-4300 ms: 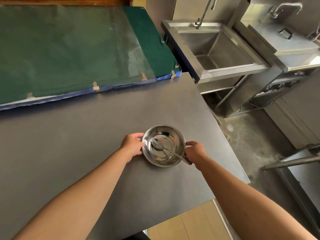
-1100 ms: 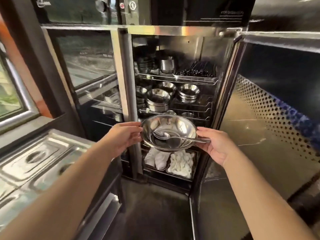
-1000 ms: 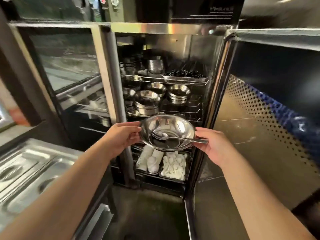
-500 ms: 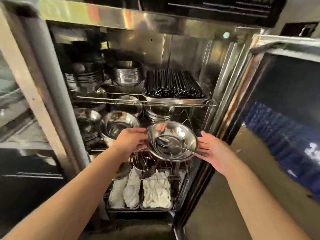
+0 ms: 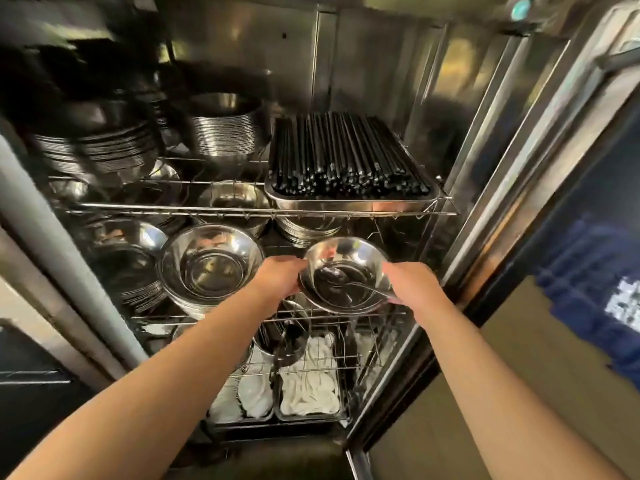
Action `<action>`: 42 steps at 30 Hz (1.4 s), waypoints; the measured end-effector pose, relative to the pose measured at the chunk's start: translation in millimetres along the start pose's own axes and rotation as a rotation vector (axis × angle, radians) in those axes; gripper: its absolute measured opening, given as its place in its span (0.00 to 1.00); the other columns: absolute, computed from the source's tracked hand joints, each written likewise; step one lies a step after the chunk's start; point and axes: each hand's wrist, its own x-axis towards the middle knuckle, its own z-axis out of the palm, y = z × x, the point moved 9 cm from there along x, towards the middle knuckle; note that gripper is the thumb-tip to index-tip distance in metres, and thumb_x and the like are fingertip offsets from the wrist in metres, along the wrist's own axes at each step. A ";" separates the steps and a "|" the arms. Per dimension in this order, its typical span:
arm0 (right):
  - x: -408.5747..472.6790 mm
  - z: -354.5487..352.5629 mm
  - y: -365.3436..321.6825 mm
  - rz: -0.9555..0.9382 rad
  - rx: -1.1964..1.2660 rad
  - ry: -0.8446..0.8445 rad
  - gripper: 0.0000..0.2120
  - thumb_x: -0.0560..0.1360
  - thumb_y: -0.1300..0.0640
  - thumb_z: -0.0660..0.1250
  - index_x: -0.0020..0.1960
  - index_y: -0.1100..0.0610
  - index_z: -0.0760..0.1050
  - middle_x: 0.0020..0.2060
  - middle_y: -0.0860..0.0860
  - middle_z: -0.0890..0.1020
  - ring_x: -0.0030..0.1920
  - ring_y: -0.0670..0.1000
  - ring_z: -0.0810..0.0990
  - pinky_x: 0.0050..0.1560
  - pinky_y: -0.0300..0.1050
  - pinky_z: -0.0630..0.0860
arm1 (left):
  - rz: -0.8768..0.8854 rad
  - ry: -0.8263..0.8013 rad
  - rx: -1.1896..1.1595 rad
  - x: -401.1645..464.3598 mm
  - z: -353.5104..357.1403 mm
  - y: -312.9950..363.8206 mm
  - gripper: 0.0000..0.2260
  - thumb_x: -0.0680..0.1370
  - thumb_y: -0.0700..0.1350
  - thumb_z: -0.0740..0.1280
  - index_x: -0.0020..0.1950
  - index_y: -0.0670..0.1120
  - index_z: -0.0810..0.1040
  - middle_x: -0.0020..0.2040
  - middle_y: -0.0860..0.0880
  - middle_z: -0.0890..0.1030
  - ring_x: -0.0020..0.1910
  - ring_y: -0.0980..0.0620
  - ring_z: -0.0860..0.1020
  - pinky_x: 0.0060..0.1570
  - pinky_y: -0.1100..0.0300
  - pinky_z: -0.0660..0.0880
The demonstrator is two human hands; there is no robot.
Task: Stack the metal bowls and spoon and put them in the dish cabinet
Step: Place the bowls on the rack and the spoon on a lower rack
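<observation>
A: Since half a second back, view closed in on the dish cabinet (image 5: 391, 98); stacked metal bowls (image 5: 346, 275) went from in front of it to over the right end of the middle wire shelf (image 5: 214, 317).

B: Why there?

A: Looked like the only open spot. Bowl stack (image 5: 211, 268) filled the left, chopstick tray (image 5: 346, 199) sat on the shelf above.

B: Grip?

A: Left hand (image 5: 277, 280) clasped the left rim, right hand (image 5: 412, 285) the right rim, probably to keep it level so the spoon (image 5: 349, 282) stayed inside. Handle pointed right, by the right fingers; couldn't tell if pinned.
</observation>
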 end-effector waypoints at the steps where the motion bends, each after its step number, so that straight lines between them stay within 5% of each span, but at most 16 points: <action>1: 5.2 4.1 0.5 -0.005 -0.032 -0.011 0.19 0.71 0.42 0.65 0.46 0.57 0.81 0.42 0.56 0.84 0.43 0.56 0.85 0.51 0.59 0.83 | -0.006 0.000 0.028 3.9 3.1 -2.9 0.05 0.78 0.38 0.68 0.50 0.38 0.82 0.55 0.36 0.84 0.57 0.40 0.83 0.60 0.46 0.79; 6: 37.0 23.8 18.3 0.075 -0.074 -0.064 0.22 0.72 0.42 0.69 0.55 0.58 0.79 0.43 0.52 0.80 0.41 0.51 0.81 0.47 0.54 0.85 | -0.037 0.047 0.076 31.4 5.8 -18.0 0.06 0.80 0.39 0.66 0.47 0.39 0.82 0.50 0.39 0.84 0.47 0.45 0.83 0.50 0.53 0.80; 12: 55.5 36.1 43.7 0.125 -0.105 -0.054 0.26 0.73 0.40 0.68 0.60 0.60 0.78 0.50 0.54 0.81 0.47 0.55 0.82 0.52 0.55 0.84 | -0.088 0.057 0.091 58.2 5.2 -42.8 0.15 0.79 0.41 0.68 0.65 0.39 0.77 0.60 0.43 0.80 0.59 0.44 0.79 0.63 0.43 0.77; 17: 59.7 35.9 45.5 0.081 -0.193 -0.028 0.20 0.74 0.39 0.65 0.49 0.57 0.79 0.40 0.51 0.81 0.39 0.51 0.80 0.34 0.44 0.74 | -0.111 0.000 0.064 74.4 9.9 -59.8 0.18 0.78 0.41 0.69 0.68 0.39 0.76 0.63 0.40 0.80 0.61 0.41 0.80 0.64 0.44 0.76; 20: 59.9 36.1 44.1 0.068 -0.205 -0.009 0.18 0.74 0.39 0.65 0.48 0.55 0.78 0.37 0.50 0.81 0.36 0.50 0.80 0.33 0.43 0.73 | -0.097 0.003 -0.006 77.6 9.9 -60.5 0.20 0.77 0.41 0.72 0.68 0.39 0.76 0.67 0.41 0.77 0.64 0.42 0.78 0.64 0.44 0.76; 24: 59.3 39.1 40.5 0.042 -0.249 -0.013 0.23 0.74 0.40 0.66 0.59 0.56 0.76 0.47 0.51 0.81 0.40 0.49 0.78 0.34 0.43 0.71 | -0.071 -0.011 -0.067 81.4 11.0 -59.6 0.25 0.77 0.42 0.72 0.72 0.38 0.70 0.61 0.41 0.81 0.56 0.45 0.82 0.57 0.50 0.80; 27: 57.0 43.4 36.9 0.018 -0.303 -0.044 0.20 0.73 0.40 0.65 0.53 0.55 0.76 0.56 0.57 0.81 0.45 0.53 0.81 0.38 0.45 0.74 | -0.049 -0.035 -0.078 80.0 11.7 -56.3 0.26 0.78 0.43 0.71 0.74 0.40 0.68 0.58 0.44 0.82 0.49 0.51 0.85 0.44 0.61 0.79; 30: 55.0 45.7 36.7 0.016 -0.347 -0.082 0.27 0.72 0.39 0.65 0.61 0.58 0.76 0.58 0.60 0.81 0.51 0.59 0.82 0.44 0.48 0.77 | -0.026 -0.071 -0.045 80.5 12.8 -54.8 0.27 0.79 0.44 0.70 0.76 0.42 0.66 0.59 0.47 0.81 0.49 0.54 0.84 0.46 0.62 0.78; 34: 54.2 43.7 35.4 -0.008 -0.423 -0.086 0.28 0.74 0.40 0.64 0.64 0.60 0.75 0.60 0.60 0.79 0.54 0.60 0.81 0.48 0.50 0.79 | 0.032 -0.069 0.172 75.3 12.1 -48.1 0.28 0.79 0.49 0.70 0.78 0.48 0.66 0.73 0.48 0.73 0.67 0.48 0.76 0.69 0.51 0.71; 38: 54.3 42.6 31.7 -0.030 -0.493 -0.081 0.28 0.75 0.41 0.64 0.66 0.59 0.74 0.65 0.59 0.73 0.57 0.60 0.78 0.56 0.54 0.79 | 0.182 -0.068 0.525 59.4 9.6 -37.4 0.29 0.79 0.54 0.68 0.78 0.52 0.65 0.75 0.52 0.71 0.63 0.55 0.77 0.58 0.65 0.71; 42: 52.4 41.7 30.4 -0.075 -0.559 -0.067 0.32 0.76 0.41 0.65 0.73 0.59 0.68 0.68 0.60 0.70 0.65 0.61 0.72 0.62 0.55 0.75 | 0.311 -0.077 0.928 41.4 7.1 -39.3 0.33 0.77 0.61 0.66 0.79 0.52 0.61 0.77 0.45 0.66 0.63 0.46 0.77 0.63 0.53 0.72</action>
